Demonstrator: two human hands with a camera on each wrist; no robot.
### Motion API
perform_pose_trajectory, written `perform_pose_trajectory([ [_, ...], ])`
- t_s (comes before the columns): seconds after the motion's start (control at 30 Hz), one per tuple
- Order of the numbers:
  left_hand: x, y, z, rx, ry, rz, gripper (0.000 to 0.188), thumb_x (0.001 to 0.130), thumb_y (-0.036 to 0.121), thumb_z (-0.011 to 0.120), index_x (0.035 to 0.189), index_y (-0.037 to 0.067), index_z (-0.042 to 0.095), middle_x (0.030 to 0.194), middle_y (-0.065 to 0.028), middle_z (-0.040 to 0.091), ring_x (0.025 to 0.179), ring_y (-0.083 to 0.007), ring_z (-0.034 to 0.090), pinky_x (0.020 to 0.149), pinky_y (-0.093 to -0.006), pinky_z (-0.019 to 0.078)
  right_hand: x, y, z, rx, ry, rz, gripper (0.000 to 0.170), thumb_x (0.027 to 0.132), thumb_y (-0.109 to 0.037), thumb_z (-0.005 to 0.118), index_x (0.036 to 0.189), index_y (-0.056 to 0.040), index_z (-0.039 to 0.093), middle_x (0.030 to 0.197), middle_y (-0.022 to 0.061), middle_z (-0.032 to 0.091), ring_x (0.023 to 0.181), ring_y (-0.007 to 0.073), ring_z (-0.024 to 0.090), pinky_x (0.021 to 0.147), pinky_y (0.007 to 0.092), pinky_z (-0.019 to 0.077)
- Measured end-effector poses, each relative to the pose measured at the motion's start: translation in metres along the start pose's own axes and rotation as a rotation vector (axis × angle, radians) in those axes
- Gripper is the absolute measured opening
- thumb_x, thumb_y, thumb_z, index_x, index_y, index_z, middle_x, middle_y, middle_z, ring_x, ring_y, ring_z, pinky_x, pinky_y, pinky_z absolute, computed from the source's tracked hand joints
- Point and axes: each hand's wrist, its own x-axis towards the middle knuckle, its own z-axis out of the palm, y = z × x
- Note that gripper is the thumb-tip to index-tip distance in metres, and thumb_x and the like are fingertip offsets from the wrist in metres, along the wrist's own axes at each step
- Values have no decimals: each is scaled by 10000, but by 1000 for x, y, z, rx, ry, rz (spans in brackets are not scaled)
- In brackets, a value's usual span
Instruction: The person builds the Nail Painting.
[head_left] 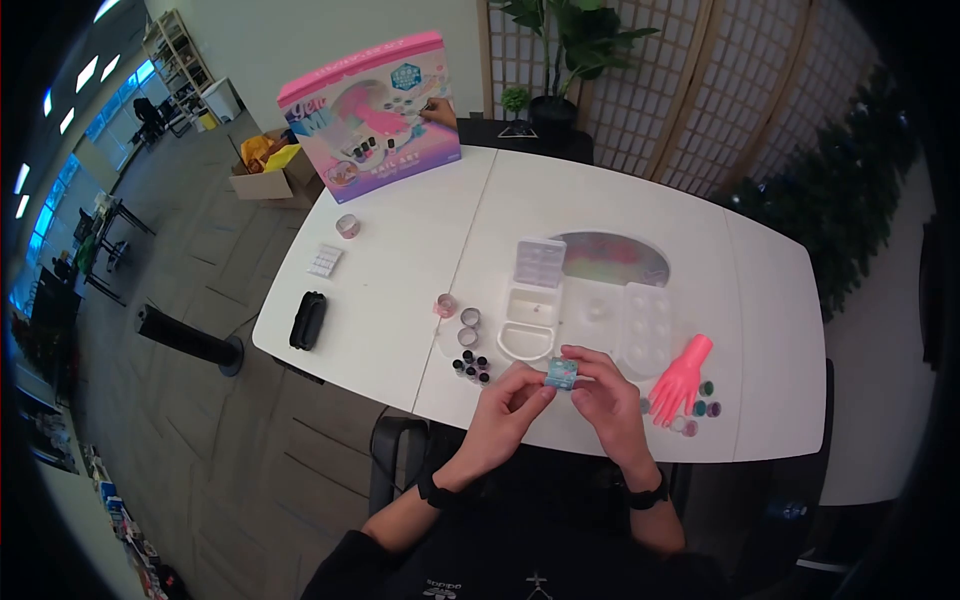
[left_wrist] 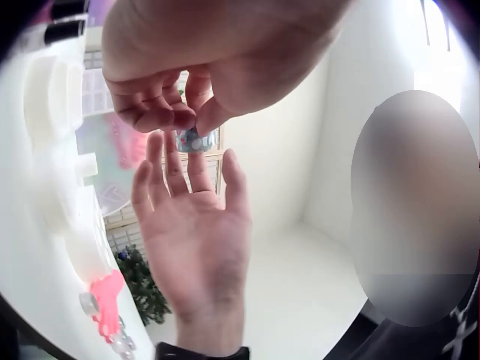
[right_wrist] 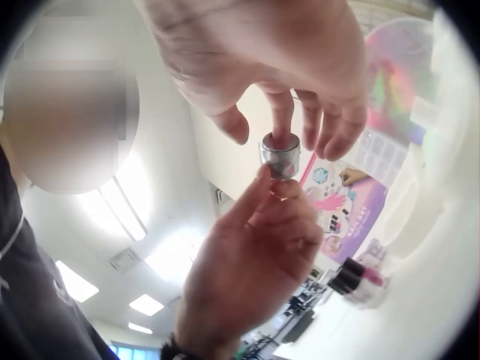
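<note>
A small blue patterned foil roll (head_left: 561, 374) is held up over the table's near edge. My left hand (head_left: 508, 408) pinches it between thumb and fingertips. My right hand (head_left: 612, 412) has its fingers mostly straight, and in the right wrist view one finger pokes into the end of the foil roll (right_wrist: 281, 161). Left of the hands stand several small black-capped bottles (head_left: 471, 367). Behind them are two more rolls (head_left: 469, 328) and a pink one (head_left: 445, 305). A pink model hand (head_left: 684, 380) lies to the right, with several small pots (head_left: 708, 388) around it.
A white tray station (head_left: 530, 340) with an iridescent panel (head_left: 615, 258) sits mid-table. At the back left stands the nail art box (head_left: 375, 120). A black case (head_left: 308, 320), a white packet (head_left: 325, 261) and another roll (head_left: 347, 226) lie on the left.
</note>
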Motion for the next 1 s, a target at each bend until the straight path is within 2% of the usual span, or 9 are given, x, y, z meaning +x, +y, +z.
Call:
perform_pose_trajectory([
  [0.07, 0, -5, 2, 113, 26, 93, 127, 1080, 78, 710, 1171, -10, 713, 987, 0, 569, 805, -76, 535, 744, -253, 459, 4, -1, -2, 113, -24, 46, 288, 1047, -26, 683, 1330, 17, 722, 1532, 130, 620, 1333, 240, 655, 1120, 388, 537],
  [0.17, -1, -13, 3, 230, 43, 184, 139, 1053, 54, 733, 1172, -16, 716, 955, -26, 566, 798, -93, 550, 717, -267, 471, 4, 2, -2, 199, -19, 138, 270, 1054, -13, 669, 1314, 37, 725, 1531, 139, 618, 1350, 234, 644, 1127, 385, 531],
  [0.37, -6, -5, 4, 358, 69, 276, 156, 1038, 46, 744, 1185, -3, 727, 956, -31, 576, 775, -102, 546, 682, -277, 470, -2, 7, -1, 225, -8, 127, 152, 1050, -10, 680, 1174, 42, 750, 1494, 126, 626, 1318, 204, 647, 1137, 378, 521],
  [0.47, -9, 5, 9, 277, 93, 137, 173, 1047, 39, 735, 1218, 11, 735, 971, 6, 548, 831, -77, 528, 781, -255, 482, -5, 5, 2, 172, 35, 78, 117, 1047, -29, 698, 1133, 29, 751, 1414, 115, 650, 1270, 197, 655, 1115, 368, 525],
  [0.57, -11, 6, 14, 189, 111, 173, 153, 1052, 41, 731, 1201, 16, 757, 961, 27, 535, 829, -60, 493, 764, -242, 454, -12, 11, 0, -12, 41, -18, 128, 1042, -45, 716, 1147, 19, 753, 1358, 107, 653, 1236, 193, 655, 1077, 356, 532],
  [0.67, -10, -1, 12, 148, 80, 200, 149, 1050, 45, 734, 1191, -1, 752, 949, -7, 558, 792, -67, 524, 726, -236, 469, -17, 17, -2, -111, 32, -70, 140, 1035, -47, 727, 1157, 14, 757, 1370, 112, 641, 1220, 189, 653, 1036, 342, 542],
  [0.77, -12, -3, 14, 80, 84, 158, 99, 1062, 60, 733, 1138, 7, 766, 964, 36, 541, 841, -38, 476, 730, -232, 388, -19, 7, 4, -30, 83, -41, 142, 1033, -37, 728, 1160, 17, 763, 1373, 115, 641, 1228, 186, 652, 1020, 332, 551],
  [1.0, -15, -6, 17, 209, 71, 177, 84, 1065, 71, 733, 1092, -8, 737, 942, 27, 551, 813, -40, 490, 743, -236, 416, -22, 4, 2, 19, 102, -40, 136, 1038, -31, 727, 1153, 26, 770, 1359, 121, 651, 1206, 184, 665, 1007, 318, 557],
])
